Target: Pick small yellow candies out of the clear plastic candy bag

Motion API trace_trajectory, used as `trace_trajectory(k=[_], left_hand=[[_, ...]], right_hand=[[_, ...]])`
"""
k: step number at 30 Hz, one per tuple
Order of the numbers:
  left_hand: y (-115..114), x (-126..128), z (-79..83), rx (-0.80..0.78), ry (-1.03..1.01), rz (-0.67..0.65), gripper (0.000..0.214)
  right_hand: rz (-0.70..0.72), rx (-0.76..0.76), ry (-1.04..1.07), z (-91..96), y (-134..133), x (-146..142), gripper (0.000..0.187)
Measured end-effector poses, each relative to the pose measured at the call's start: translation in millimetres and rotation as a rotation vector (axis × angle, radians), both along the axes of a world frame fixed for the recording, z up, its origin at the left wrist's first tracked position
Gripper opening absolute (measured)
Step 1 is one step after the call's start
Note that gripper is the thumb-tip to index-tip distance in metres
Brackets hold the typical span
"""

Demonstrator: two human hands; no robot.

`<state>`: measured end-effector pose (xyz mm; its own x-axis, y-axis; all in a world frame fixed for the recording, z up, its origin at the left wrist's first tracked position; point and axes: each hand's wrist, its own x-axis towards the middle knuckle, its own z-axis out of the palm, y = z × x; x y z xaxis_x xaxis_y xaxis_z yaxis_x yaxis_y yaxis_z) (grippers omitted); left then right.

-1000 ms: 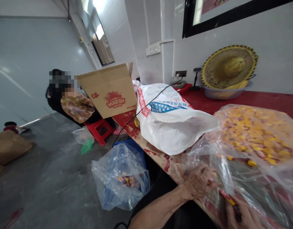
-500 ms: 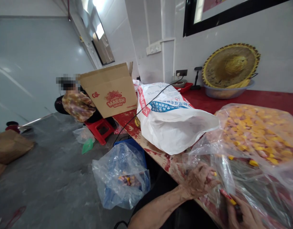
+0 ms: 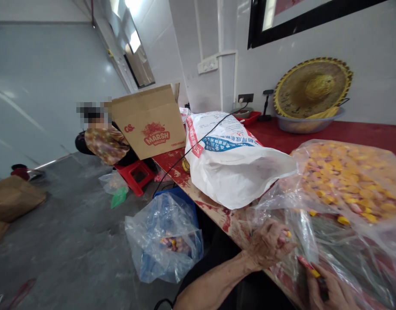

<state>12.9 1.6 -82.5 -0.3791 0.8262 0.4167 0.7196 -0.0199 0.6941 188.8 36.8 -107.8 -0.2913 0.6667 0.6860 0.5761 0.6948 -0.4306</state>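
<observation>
Nearest, right hand [image 3: 330, 292] curled around a red-and-yellow stick [image 3: 309, 269] at the clear plastic bag [image 3: 346, 241]; left hand [image 3: 270, 243] just beside, clenched on a small yellow piece [image 3: 287, 234] against the same bag. Beyond the bag, a white sack [image 3: 230, 172]; farther still, a cardboard box [image 3: 149, 120] and a woven hat [image 3: 312, 86].

A red table [image 3: 362, 131] carries a white sack [image 3: 236, 172] with blue and red print, a clear bag [image 3: 343, 181] of yellow and pink sweets, and a brown box [image 3: 149, 120] with red lettering.
</observation>
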Motion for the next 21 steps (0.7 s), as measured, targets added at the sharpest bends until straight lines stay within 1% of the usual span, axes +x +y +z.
trace_trajectory(k=[5, 8, 10, 12, 14, 17, 19, 21], left_hand=[[2, 3, 1.1, -0.039, 0.034, 0.024, 0.032], [1, 3, -1.7, 0.046, 0.017, 0.053, 0.026], [0, 3, -3.5, 0.123, 0.014, 0.077, 0.023], [-1, 3, -4.0, 0.151, 0.028, 0.091, 0.024], [-1, 3, -2.7, 0.103, 0.061, 0.068, 0.027], [0, 3, 1.2, -0.004, 0.108, 0.024, 0.028], [0, 3, 3.9, -0.025, 0.105, 0.024, 0.026], [0, 3, 6.0, -0.008, 0.078, 0.034, 0.022]], right_hand=[[0.031, -0.022, -0.002, 4.4, -3, 1, 0.069], [0.025, -0.046, -0.017, 5.3, -4, 0, 0.069], [0.023, -0.028, -0.008, 6.6, -4, -1, 0.068], [0.028, 0.012, 0.005, 8.3, -4, -2, 0.069], [0.025, 0.029, -0.002, 9.1, -4, -2, 0.070], [0.022, 0.005, -0.025, 7.2, -5, -1, 0.069], [0.029, -0.026, -0.033, 5.2, -5, 0, 0.067], [0.021, -0.048, -0.026, 4.5, -4, 1, 0.064]])
